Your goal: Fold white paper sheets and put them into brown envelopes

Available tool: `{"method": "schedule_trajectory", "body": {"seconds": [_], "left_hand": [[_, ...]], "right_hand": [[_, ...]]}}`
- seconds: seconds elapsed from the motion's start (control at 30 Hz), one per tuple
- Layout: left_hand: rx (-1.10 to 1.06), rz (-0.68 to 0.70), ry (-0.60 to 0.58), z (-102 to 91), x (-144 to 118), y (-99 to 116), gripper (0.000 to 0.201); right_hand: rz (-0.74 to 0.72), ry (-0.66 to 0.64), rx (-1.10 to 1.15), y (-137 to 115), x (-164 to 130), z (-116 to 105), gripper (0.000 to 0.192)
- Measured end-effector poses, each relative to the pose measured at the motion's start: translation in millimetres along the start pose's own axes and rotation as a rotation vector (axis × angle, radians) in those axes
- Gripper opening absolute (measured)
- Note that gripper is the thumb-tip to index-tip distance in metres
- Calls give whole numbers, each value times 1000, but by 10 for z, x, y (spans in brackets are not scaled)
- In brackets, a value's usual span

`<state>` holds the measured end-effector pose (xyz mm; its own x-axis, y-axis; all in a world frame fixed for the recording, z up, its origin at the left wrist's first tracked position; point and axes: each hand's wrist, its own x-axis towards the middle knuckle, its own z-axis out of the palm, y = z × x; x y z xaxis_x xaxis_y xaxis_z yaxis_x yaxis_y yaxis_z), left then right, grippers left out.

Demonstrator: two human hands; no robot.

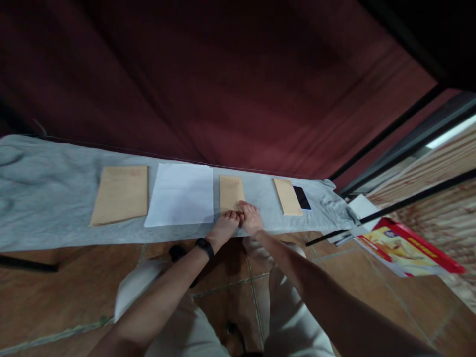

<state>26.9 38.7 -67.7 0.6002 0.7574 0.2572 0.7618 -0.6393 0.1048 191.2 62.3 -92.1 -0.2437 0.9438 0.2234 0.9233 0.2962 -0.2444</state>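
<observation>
My left hand [224,227] and my right hand [251,217] meet at the near end of a small brown envelope [230,191] that lies on a grey cloth-covered surface [44,198]. Both sets of fingertips press down on or pinch the envelope's near edge; the exact grip is too small to tell. A black band sits on my left wrist. Just left of the envelope lies a white sheet of paper [181,194].
A larger brown envelope [120,194] lies at the left, another small brown envelope [287,196] and a black phone [302,198] at the right. A dark red curtain hangs behind. A red and yellow box [409,246] and white papers rest on the tiled floor, right.
</observation>
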Motion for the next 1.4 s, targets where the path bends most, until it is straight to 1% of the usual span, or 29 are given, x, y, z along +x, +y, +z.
{"method": "schedule_trajectory", "body": {"seconds": [0.13,0.27,0.47,0.53,0.63,0.67,0.73,0.83,0.93,1.03,1.1,1.17,1.27,1.4], "left_hand": [[46,-24,-11,-32,7,45,26],[86,-20,-36,-14,16,30,29],[147,-19,-140,10,91,6,28],[184,-14,-159,-14,119,25,33],[215,-4,-151,-41,165,46,39],[213,-1,-148,-36,182,45,39],[201,-8,-153,-3,215,32,37],[215,-51,-159,64,238,3,38],[212,-59,-153,56,212,-24,41],[156,-54,-146,-31,178,-49,40],[116,-73,-147,-81,171,-60,41],[88,-103,-154,-90,173,-65,41],[73,-122,-156,-23,173,-68,43],[84,-111,-122,97,153,-92,43]], "right_hand": [[-16,2,-5,3,-5,-7,43],[-39,35,28,14,-13,25,45],[-78,89,102,57,-30,58,52],[-68,78,129,92,39,29,48],[-4,83,162,148,250,-5,30],[18,96,191,159,331,1,28],[23,132,273,164,463,48,30],[-82,175,353,149,523,170,35],[-180,175,295,161,445,256,37],[-200,124,179,202,345,256,44],[-193,62,93,219,300,230,48],[-176,18,30,219,273,206,49],[-163,6,-17,205,256,191,51],[-142,38,-15,194,251,196,48]]}}
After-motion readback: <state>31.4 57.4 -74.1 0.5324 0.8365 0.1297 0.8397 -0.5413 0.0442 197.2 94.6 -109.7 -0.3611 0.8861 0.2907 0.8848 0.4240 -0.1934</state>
